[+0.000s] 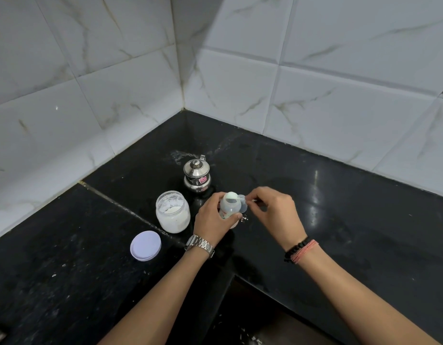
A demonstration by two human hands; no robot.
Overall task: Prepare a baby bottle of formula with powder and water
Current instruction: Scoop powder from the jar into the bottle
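Fingertips of the right hand pinched together on the handle end of a small scoop, bowl of the scoop lying at the mouth of the baby bottle with pale powder showing in it. Left hand curled round the bottle's body, thumb across the front and fingers wrapped behind, bottle upright or nearly so on the black counter. A clear rounded cap just to the right of the bottle, touching or almost touching it; cannot tell which. A few white specks on the counter just right of the bottle's base.

Farther out from the bottle: open glass jar of white powder just to its left, close to the left hand's knuckles but apart from them. Jar's round pale lid lying flat, left of the bottle and nearer the body, apart from the jar. Small lidded steel pot behind the bottle, toward the wall corner, near but not touching.

Metal watch on the left wrist, dark beads and a reddish thread on the right.

Bare counter stretching well to the right of the bottle as far as the tiled wall. Counter's front edge stepping inward below the bottle, between the two forearms.
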